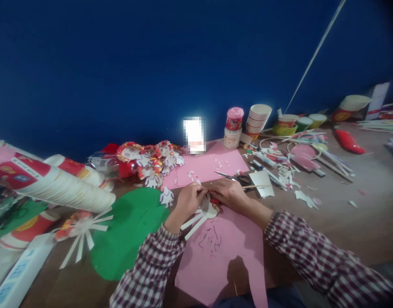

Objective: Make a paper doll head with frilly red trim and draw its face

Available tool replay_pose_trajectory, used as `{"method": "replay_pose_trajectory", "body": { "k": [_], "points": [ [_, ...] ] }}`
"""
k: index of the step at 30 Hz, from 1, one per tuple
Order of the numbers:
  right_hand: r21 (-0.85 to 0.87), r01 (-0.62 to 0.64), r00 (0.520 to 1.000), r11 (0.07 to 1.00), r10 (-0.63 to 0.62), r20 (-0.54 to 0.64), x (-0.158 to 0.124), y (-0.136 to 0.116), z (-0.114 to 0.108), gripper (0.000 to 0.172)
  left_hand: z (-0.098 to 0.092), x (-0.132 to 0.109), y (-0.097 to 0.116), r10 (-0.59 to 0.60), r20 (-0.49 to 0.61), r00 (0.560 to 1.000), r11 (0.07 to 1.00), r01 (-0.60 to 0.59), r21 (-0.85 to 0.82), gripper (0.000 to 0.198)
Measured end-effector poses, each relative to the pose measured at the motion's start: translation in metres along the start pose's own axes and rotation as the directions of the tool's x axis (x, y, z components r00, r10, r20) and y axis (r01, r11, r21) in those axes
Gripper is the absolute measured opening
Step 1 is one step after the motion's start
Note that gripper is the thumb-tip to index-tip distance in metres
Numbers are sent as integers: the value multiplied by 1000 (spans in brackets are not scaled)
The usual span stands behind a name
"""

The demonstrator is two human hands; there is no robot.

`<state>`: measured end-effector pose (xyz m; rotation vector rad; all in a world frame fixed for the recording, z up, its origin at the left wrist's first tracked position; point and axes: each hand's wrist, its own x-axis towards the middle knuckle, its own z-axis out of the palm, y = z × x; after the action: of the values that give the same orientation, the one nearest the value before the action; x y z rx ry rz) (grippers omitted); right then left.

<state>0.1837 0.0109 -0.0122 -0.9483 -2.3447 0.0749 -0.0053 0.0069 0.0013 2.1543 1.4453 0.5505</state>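
Observation:
A paper cup (209, 210), cut into white strips that splay out to the lower left, is between my two hands. My left hand (189, 200) is closed, its thumb and fingertips pinching the cup's upper edge. My right hand (227, 194) curls over the cup's other side, fingers closed, near a small red part. Their fingers partly hide the cup. Beneath lies a pink paper sheet (196, 273) bearing dark scraps or marks. Close to my right hand are scissors (224, 175), a thin wooden stick (254, 187) and a white paper piece (263, 185).
Stacked paper cups (77, 188) lie at the left, beside a green paper shape (128, 235) and another strip-cut cup (82, 231). Paper lion figures (164, 154) sit behind my left hand. More cups (258, 119), paper scraps (288, 175) and a red object (349, 142) are at the right.

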Motion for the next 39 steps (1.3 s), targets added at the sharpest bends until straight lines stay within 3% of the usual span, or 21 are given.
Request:
{"method": "replay_pose_trajectory", "body": {
  "k": [13,27,39],
  "points": [
    [67,-58,994,996,51,98,4,-4,-5,22,1,0,0,-43,1,999,998,43,-39,20],
    [60,-75,994,995,71,78,3,-3,-3,16,4,-2,0,-111,-7,994,990,110,-91,18],
    [49,-38,997,998,35,68,0,1,1,15,0,-1,-2,-14,7,1000,999,14,-35,28]
  ]
}}
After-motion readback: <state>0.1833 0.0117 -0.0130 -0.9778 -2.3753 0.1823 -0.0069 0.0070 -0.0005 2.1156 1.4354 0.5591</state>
